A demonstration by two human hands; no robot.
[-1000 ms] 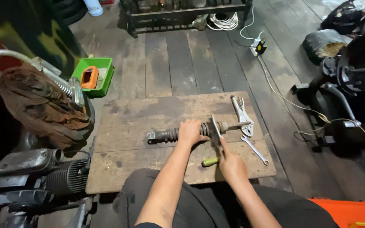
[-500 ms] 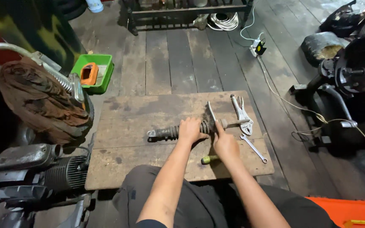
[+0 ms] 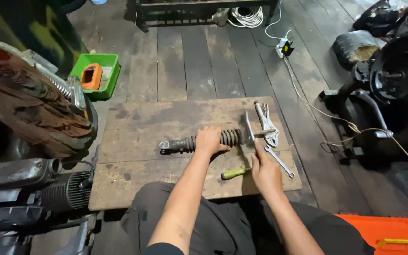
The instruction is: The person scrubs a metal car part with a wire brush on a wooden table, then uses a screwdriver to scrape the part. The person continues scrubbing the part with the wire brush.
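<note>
Left hand (image 3: 209, 140) clamps down on the coil-spring shock absorber (image 3: 199, 140) lying across the wooden board (image 3: 133, 141); right hand (image 3: 264, 169) grips what looks like a thin metal tool (image 3: 250, 128) at the spring's end. If it slips, the tool could jab the holding fingers.

The scene is dim, lit softly from above and ahead. The board (image 3: 166, 118) in the middle is the brightest, sharpest part, its grain clear. Shadows are soft: a faint one lies on the board under the right hand (image 3: 265, 172), and the near edge of the board darkens toward the lap. Left of the board the engine (image 3: 34, 189) sinks into near black; right of it the wheel (image 3: 397, 71) loses detail too. Floor planks bow outward toward the corners, and no glare shows.
</note>
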